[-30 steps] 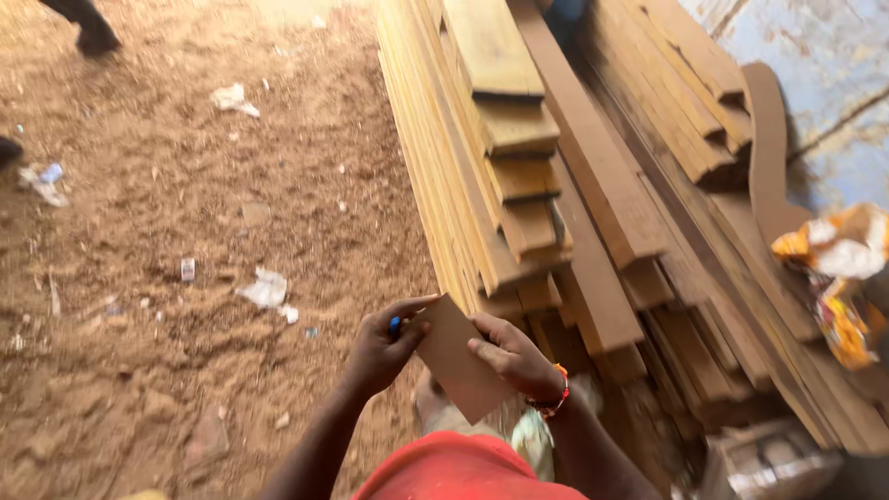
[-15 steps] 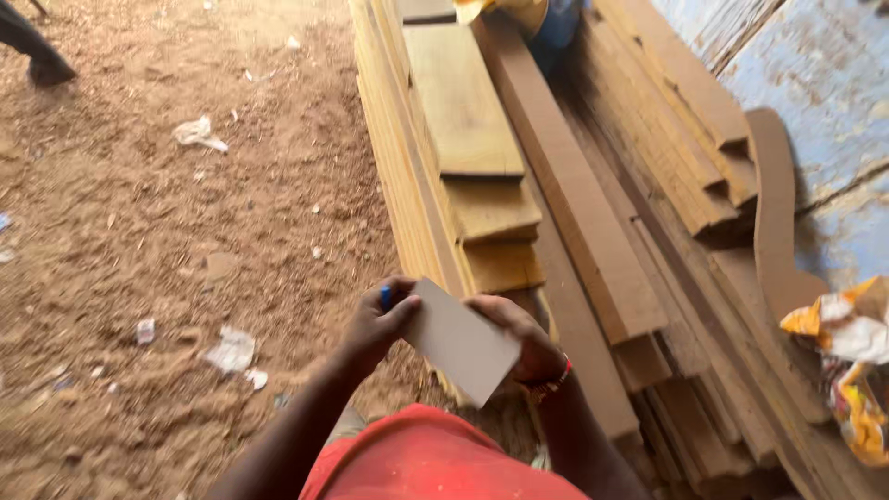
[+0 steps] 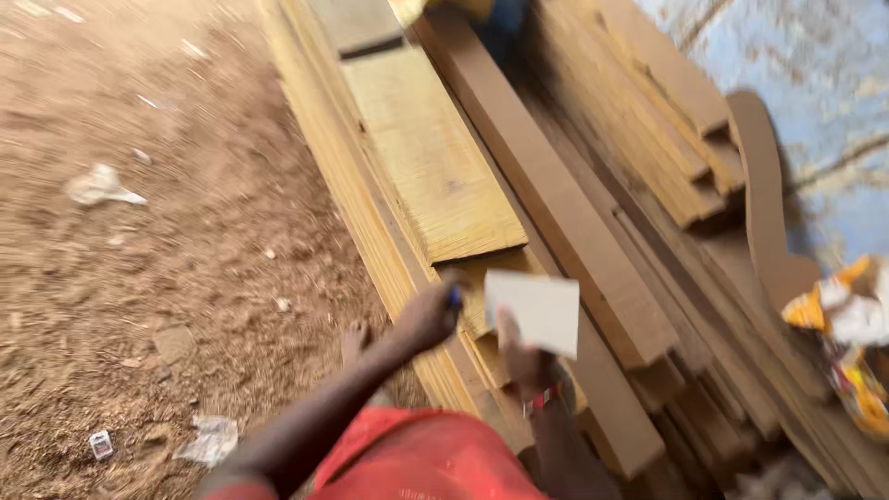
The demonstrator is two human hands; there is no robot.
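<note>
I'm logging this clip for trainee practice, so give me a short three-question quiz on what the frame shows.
1. True or false: the right hand holds a pale flat card.
2. What small coloured thing does the left hand grip?
A. a blue pen
B. a yellow tape
C. a green brush
3. What lies directly beneath both hands?

Key:
1. True; the fingers pinch the card at its lower left edge.
2. A, the blue pen, only its tip showing.
3. A stack of wooden planks, beside the dirt ground.

Pale card (image 3: 532, 310), blue pen (image 3: 455, 296), yellow grained plank (image 3: 431, 153).
</note>
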